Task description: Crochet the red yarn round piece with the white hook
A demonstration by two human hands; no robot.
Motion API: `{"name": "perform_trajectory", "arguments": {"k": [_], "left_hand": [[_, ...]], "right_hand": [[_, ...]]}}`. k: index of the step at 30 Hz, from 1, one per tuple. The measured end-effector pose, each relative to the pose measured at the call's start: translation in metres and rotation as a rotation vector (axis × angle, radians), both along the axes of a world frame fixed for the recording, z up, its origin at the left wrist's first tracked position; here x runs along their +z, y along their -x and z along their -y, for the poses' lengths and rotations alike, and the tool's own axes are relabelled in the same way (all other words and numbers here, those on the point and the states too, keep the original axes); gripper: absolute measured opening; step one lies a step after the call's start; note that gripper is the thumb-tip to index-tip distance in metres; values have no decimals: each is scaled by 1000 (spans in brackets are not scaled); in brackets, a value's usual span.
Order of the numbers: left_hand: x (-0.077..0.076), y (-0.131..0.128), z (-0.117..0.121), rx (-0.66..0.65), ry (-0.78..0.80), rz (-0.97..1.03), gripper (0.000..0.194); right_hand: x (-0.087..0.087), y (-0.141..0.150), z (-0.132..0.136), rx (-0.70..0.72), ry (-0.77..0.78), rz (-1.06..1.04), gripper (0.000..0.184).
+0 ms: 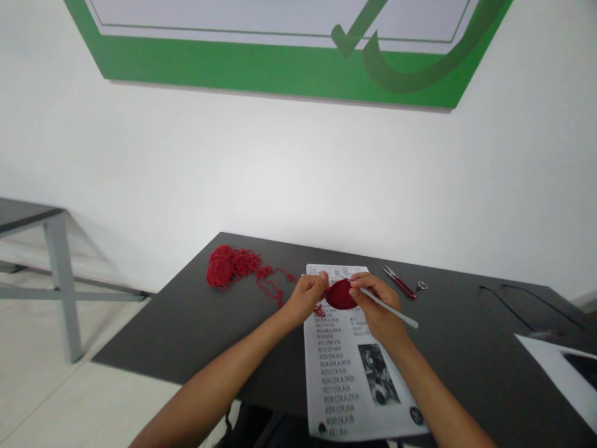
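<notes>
Between my hands is a small round piece of dark red crochet (341, 295), held above a printed sheet. My left hand (306, 294) pinches its left edge, thumb on top. In my right hand (379, 303) is a crochet hook with a pale handle (396, 312), its thin tip pointing left over the top of the crochet piece. The right fingers also touch the right edge of the piece. Red yarn (270, 283) trails from my left hand across the table to a loose ball of red yarn (221, 266).
The printed pattern sheet (336, 386) lies on the dark table (265, 354). Red-handled thread snips (400, 283) and a small metal ring-like item (422, 285) lie behind my right hand. Farther right are eyeglasses (513, 311) and a white paper (559, 373). A white wall stands behind.
</notes>
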State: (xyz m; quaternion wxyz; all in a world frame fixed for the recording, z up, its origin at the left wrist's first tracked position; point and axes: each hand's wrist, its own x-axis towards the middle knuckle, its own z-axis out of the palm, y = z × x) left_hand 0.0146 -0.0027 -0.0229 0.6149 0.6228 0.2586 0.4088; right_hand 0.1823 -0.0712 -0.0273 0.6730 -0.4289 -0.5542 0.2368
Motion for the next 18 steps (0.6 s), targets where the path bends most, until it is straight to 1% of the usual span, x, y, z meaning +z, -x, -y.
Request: {"name": "perform_trajectory", "arguments": {"k": [2, 6, 8, 11, 14, 15, 18], "left_hand": [[3, 2, 0, -37, 163, 100, 73], [11, 7, 3, -156, 485, 358, 53], [13, 8, 4, -170, 533, 427, 50], [13, 7, 4, -137, 468, 425, 47], [10, 4, 3, -62, 371, 388, 47], [9, 4, 3, -23, 307, 348, 47], [8, 3, 0, 85, 48, 186, 49]], "right_hand": [[1, -2, 0, 75, -12, -5, 10], [1, -2, 0, 241, -17, -50, 9], [-1, -2, 1, 286, -7, -73, 9], [-4, -2, 1, 323, 15, -114, 11], [-2, -3, 2, 354, 45, -188, 12], [-1, -3, 2, 366, 57, -227, 13], [4, -4, 3, 393, 93, -338, 16]]}}
